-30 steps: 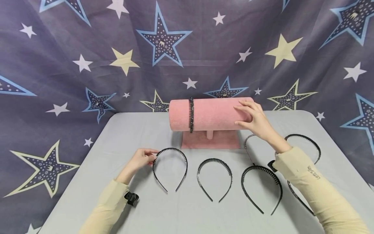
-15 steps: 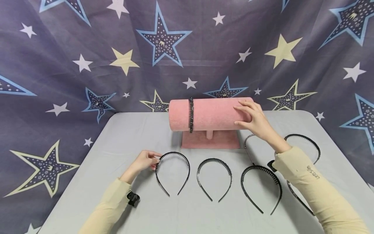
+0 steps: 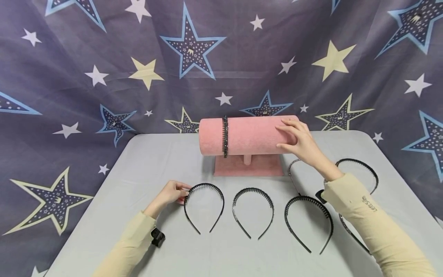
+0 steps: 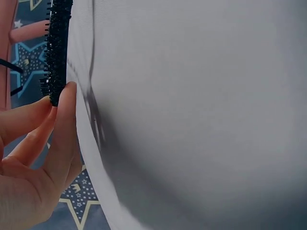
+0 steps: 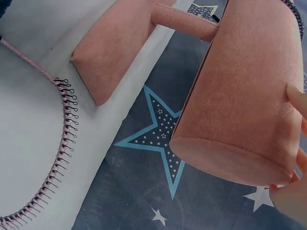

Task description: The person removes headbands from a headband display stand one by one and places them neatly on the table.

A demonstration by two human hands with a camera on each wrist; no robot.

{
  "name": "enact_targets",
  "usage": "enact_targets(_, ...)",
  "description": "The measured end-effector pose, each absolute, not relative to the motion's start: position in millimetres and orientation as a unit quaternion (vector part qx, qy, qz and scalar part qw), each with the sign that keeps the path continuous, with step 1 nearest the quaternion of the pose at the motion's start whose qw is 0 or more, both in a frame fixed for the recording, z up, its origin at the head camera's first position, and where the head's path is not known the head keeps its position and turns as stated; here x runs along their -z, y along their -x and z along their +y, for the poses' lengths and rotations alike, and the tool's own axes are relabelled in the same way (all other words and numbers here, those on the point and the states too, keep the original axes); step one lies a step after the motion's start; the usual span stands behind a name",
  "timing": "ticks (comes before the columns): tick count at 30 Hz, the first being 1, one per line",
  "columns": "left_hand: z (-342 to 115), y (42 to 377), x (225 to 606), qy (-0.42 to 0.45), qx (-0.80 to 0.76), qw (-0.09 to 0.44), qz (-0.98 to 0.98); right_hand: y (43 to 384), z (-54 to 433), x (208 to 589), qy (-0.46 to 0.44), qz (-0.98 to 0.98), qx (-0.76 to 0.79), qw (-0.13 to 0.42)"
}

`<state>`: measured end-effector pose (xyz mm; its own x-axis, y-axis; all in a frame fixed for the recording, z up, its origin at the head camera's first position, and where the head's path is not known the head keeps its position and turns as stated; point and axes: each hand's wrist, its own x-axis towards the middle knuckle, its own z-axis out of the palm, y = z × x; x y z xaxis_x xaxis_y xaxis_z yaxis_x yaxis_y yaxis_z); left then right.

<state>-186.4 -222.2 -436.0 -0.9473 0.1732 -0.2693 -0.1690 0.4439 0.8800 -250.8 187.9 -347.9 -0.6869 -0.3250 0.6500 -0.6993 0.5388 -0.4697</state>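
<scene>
My left hand (image 3: 170, 193) pinches the left side of a black toothed headband (image 3: 207, 185) between thumb and fingers, its tips pointing towards me. Close up in the left wrist view, the headband (image 4: 58, 52) glitters with dark beads above the fingertips. A pink velvet headband stand (image 3: 256, 134) stands at the back, a horizontal roll on a post and base. Around the roll's left part sits a black beaded headband (image 3: 225, 136). My right hand (image 3: 300, 140) grips the roll's right end, fingers over the top and thumb at the front.
On the grey cloth (image 3: 166, 154) lie a beaded headband (image 3: 255, 190) in the middle and a plain black one (image 3: 309, 199) to its right. Another black headband (image 3: 367, 166) lies back right; the right arm partly covers others. A pink headband (image 5: 64, 115) is nearest the stand's base.
My left hand has shifted slightly right and towards me, carrying the pinched headband closer to the middle one. The right hand keeps its hold on the roll.
</scene>
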Motion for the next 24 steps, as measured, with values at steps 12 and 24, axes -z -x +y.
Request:
enact_targets(12, -222.2, 185.1, 441.1, 0.007, -0.502, 0.172, 0.848, 251.7, 187.8, 348.5, -0.309, -0.838, -0.368, 0.259)
enact_targets(24, -220.1, 186.1, 440.1, 0.026, -0.499, 0.168, 0.85, 250.6, 187.7, 346.8, -0.308, -0.838, -0.372, 0.255)
